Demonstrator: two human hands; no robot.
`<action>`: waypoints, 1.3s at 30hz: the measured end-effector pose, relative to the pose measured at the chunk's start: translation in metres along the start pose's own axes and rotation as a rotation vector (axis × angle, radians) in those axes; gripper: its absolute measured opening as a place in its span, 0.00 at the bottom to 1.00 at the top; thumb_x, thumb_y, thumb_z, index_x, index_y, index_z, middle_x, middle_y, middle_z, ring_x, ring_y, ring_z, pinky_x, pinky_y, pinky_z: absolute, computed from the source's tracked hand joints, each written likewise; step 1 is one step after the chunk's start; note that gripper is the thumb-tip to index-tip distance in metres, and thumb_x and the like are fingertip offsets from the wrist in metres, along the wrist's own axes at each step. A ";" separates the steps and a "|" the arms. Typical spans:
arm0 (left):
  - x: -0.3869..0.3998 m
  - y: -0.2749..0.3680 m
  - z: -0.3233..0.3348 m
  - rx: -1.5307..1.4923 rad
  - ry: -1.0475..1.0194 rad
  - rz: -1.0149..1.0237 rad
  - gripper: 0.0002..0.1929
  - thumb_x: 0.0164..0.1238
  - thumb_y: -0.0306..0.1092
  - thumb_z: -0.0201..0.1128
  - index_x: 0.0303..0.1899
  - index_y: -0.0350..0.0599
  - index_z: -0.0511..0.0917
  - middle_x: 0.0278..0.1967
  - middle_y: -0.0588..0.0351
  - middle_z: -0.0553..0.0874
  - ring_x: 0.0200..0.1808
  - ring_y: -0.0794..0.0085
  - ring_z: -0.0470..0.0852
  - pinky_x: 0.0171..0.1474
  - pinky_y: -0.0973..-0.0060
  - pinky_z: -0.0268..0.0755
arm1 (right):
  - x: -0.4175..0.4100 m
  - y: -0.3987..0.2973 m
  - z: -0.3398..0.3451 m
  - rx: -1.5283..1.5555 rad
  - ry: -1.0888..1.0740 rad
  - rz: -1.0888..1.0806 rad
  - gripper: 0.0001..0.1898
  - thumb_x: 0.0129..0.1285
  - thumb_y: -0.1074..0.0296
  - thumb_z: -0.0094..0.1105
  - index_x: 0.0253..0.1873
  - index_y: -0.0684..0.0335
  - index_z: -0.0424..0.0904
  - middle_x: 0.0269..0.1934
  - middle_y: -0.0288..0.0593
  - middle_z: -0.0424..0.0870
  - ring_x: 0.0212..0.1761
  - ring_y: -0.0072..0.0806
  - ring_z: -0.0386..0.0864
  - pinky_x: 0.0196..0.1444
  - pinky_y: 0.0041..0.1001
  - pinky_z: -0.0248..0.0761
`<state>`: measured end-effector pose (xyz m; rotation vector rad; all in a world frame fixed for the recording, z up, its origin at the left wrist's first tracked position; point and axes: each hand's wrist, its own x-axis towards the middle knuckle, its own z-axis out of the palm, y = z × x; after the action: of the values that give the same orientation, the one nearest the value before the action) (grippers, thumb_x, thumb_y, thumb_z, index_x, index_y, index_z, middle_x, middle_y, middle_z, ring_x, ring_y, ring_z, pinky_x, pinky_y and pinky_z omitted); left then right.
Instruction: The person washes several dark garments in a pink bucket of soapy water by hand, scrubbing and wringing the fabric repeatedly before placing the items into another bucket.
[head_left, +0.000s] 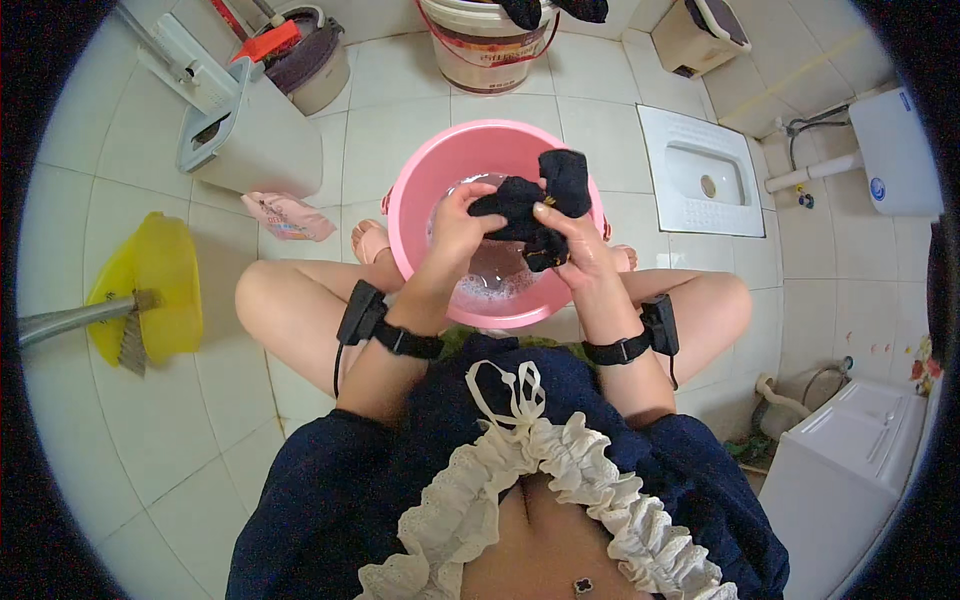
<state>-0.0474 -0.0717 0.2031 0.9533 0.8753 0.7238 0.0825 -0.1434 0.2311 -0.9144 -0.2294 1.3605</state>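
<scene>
A black knitted cloth item with small yellow marks, apparently a sock (517, 210), is stretched between my two hands above a pink plastic basin (420, 161). My left hand (465, 217) pinches its left end between thumb and fingers. At its right side, my right hand (577, 244) grips it, the thumb pressed on top. One part of the black fabric stands up past my right thumb, and another hangs below it. Whether this is one sock or a pair I cannot tell. Soapy water (491, 274) with foam along its edge lies in the basin beneath.
Beyond the basin stands a white bucket (484, 56) with dark cloth over its rim. A squat toilet (709, 180) is set in the tiled floor at right. On the left are a grey flat-mop bucket (262, 142), a pink pouch (289, 217) and a yellow dustpan (169, 289).
</scene>
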 end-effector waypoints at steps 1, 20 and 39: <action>0.002 0.001 0.001 0.087 0.078 0.035 0.18 0.44 0.16 0.59 0.42 0.35 0.71 0.38 0.52 0.78 0.39 0.72 0.78 0.42 0.77 0.72 | 0.000 0.003 0.001 -0.055 -0.030 -0.021 0.20 0.50 0.78 0.61 0.50 0.62 0.69 0.39 0.38 0.76 0.38 0.27 0.76 0.43 0.27 0.72; -0.003 -0.007 -0.001 -0.418 -0.173 -0.124 0.13 0.61 0.31 0.51 0.44 0.35 0.72 0.37 0.54 0.79 0.38 0.72 0.78 0.39 0.75 0.73 | 0.004 -0.010 -0.002 0.100 -0.022 0.090 0.15 0.54 0.77 0.50 0.49 0.65 0.70 0.40 0.43 0.77 0.39 0.31 0.77 0.44 0.28 0.73; 0.022 -0.011 -0.034 -0.185 0.048 -0.053 0.18 0.66 0.41 0.50 0.49 0.37 0.70 0.42 0.53 0.78 0.41 0.73 0.76 0.41 0.73 0.69 | 0.009 -0.015 -0.008 -0.653 -0.005 -0.056 0.19 0.52 0.78 0.55 0.51 0.66 0.69 0.39 0.40 0.76 0.41 0.28 0.74 0.47 0.27 0.69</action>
<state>-0.0651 -0.0450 0.1762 0.7484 0.8567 0.7701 0.1010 -0.1375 0.2322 -1.4298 -0.7257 1.2493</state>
